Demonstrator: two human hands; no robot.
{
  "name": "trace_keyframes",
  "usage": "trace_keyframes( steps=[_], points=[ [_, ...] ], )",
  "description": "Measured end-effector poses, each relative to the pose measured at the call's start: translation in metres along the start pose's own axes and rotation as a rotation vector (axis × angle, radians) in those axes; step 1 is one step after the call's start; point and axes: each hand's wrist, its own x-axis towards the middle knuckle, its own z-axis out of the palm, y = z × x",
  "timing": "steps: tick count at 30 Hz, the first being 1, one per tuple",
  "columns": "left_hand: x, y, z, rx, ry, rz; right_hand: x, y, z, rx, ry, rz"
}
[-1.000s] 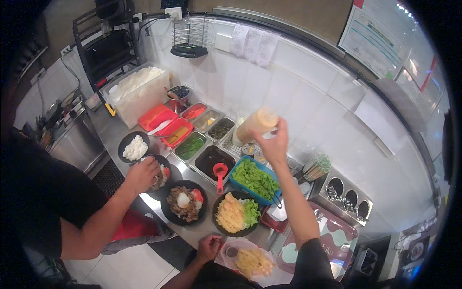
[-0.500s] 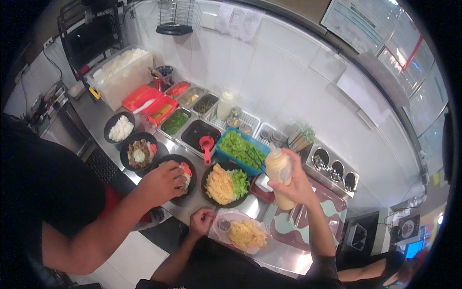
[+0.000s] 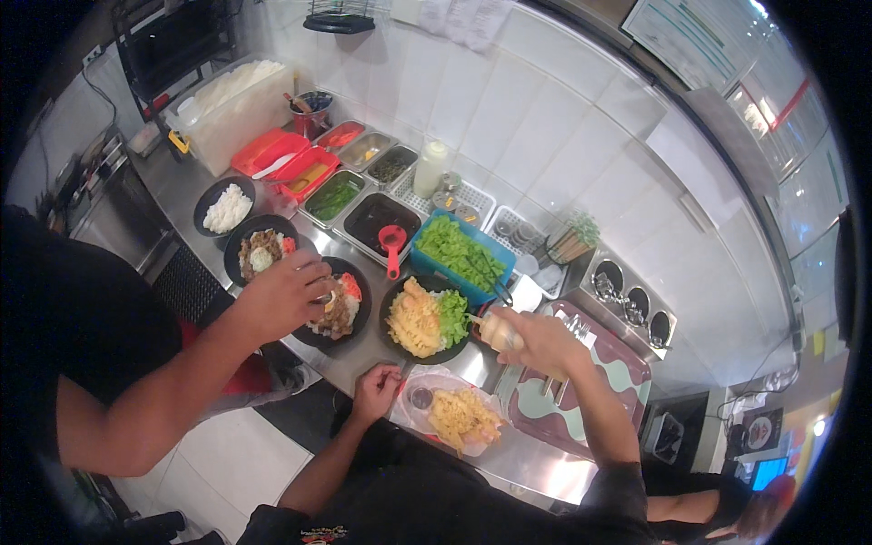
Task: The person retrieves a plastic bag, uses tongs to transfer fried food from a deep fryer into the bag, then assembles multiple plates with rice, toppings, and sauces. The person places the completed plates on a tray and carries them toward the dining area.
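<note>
My right hand [image 3: 542,345] grips a tan squeeze bottle [image 3: 495,331], tipped sideways with its nozzle pointing left over a black bowl [image 3: 427,361] of yellow fried food and green lettuce. My left hand [image 3: 377,389] rests with its fingers curled on the steel counter's front edge, holding nothing. It lies just left of a clear-wrapped plate [image 3: 406,420] of fried pieces with a small sauce cup [image 3: 421,398].
A co-worker's hand [image 3: 282,295] reaches from the left over another black bowl [image 3: 356,313]. Two more bowls [image 3: 238,238] stand further left. Behind are a blue tub of lettuce [image 3: 459,254], a red ladle [image 3: 392,245], steel ingredient pans [image 3: 368,150] and a white bottle [image 3: 430,168]. A patterned tray [image 3: 590,395] lies right.
My right hand has brought the squeeze bottle down from high over the pans and tipped it toward the lettuce bowl. The co-worker's hand has shifted to the nearer bowl.
</note>
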Motion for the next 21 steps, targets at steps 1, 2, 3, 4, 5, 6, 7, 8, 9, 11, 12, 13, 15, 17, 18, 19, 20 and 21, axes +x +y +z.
trace_keyframes(
  steps=[1,2,3,4,5,6,7,8,9,11,12,13,15,17,18,19,20,21],
  points=[
    [0.0,-0.001,0.0,0.012,0.001,-0.001,0.004,-0.002,-0.003,-0.019,-0.015,0.001],
    [0.001,-0.001,0.0,0.023,0.001,-0.001,0.007,-0.004,-0.007,-0.038,-0.03,0.002],
    [0.001,-0.004,0.0,0.019,0.006,0.018,0.011,-0.007,-0.01,-0.058,-0.046,0.001],
    [0.001,-0.007,0.0,0.015,0.011,0.037,0.013,-0.01,-0.014,-0.081,-0.072,-0.001],
    [0.001,-0.01,0.0,0.011,0.016,0.057,0.016,-0.012,-0.018,-0.104,-0.098,-0.002],
    [0.0,-0.009,0.0,0.021,0.015,0.052,0.018,-0.014,-0.02,-0.125,-0.125,-0.004],
    [0.0,-0.008,-0.001,0.031,0.014,0.049,0.02,-0.016,-0.024,-0.141,-0.158,-0.011],
    [0.0,-0.008,-0.001,0.04,0.014,0.045,0.021,-0.018,-0.027,-0.157,-0.189,-0.018],
    [0.0,-0.008,-0.001,0.041,0.01,0.046,0.022,-0.018,-0.03,-0.173,-0.219,-0.019],
    [0.0,-0.01,-0.001,0.044,0.004,0.049,0.027,-0.019,-0.031,-0.237,-0.214,-0.019],
    [0.0,-0.008,0.0,0.044,-0.002,0.057,0.03,-0.018,-0.031,-0.265,-0.209,-0.015],
    [0.001,-0.006,-0.001,0.043,-0.007,0.065,0.034,-0.017,-0.032,-0.279,-0.196,-0.004],
    [0.001,-0.005,0.0,0.031,0.001,0.088,0.043,-0.014,-0.032,-0.308,-0.169,0.014],
    [0.002,-0.006,0.001,0.007,0.03,0.118,0.046,-0.014,-0.035,-0.278,-0.141,0.014],
    [0.001,-0.006,0.001,-0.001,0.03,0.11,0.047,-0.017,-0.037,-0.278,-0.15,0.018],
    [0.001,-0.006,0.0,-0.009,0.029,0.102,0.047,-0.019,-0.039,-0.279,-0.159,0.023],
    [0.001,-0.006,0.0,-0.017,0.028,0.093,0.045,-0.022,-0.042,-0.269,-0.184,0.007],
    [0.001,-0.007,0.0,-0.02,0.026,0.095,0.04,-0.024,-0.045,-0.261,-0.21,-0.008]
  ],
)
